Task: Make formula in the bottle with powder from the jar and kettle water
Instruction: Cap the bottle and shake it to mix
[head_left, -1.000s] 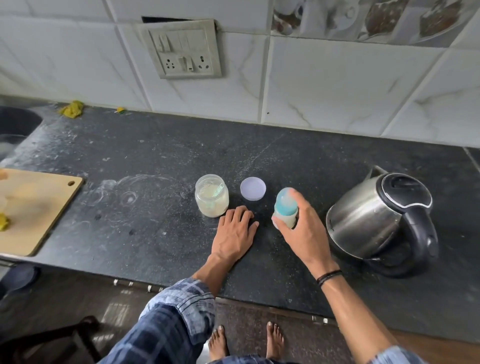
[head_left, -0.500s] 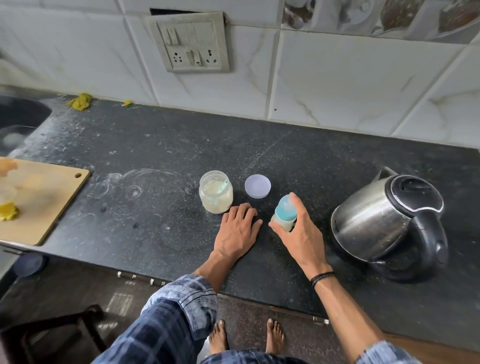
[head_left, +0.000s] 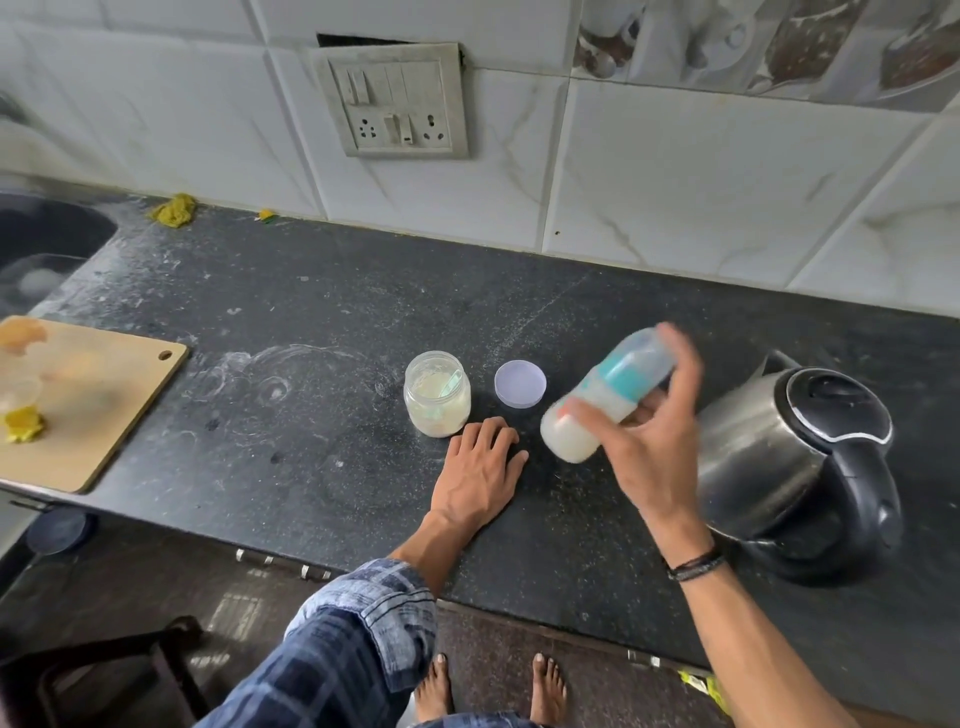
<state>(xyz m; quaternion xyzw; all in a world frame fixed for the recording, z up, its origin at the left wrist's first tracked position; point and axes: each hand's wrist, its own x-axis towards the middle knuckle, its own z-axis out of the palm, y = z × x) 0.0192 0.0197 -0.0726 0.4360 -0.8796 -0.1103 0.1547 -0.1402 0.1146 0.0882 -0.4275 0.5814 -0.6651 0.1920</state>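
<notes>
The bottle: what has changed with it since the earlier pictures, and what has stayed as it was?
The right hand, already gripping the bottle, lifted it off the counter and tilted it, cap pointing up and to the right. The left hand stays flat on the counter; jar, lid and kettle have not moved.

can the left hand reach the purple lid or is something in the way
Probably yes. The left hand lies flat on the counter just short of the lid, only bare counter between. The jar stands aside; the right hand holds the bottle clear.
</notes>
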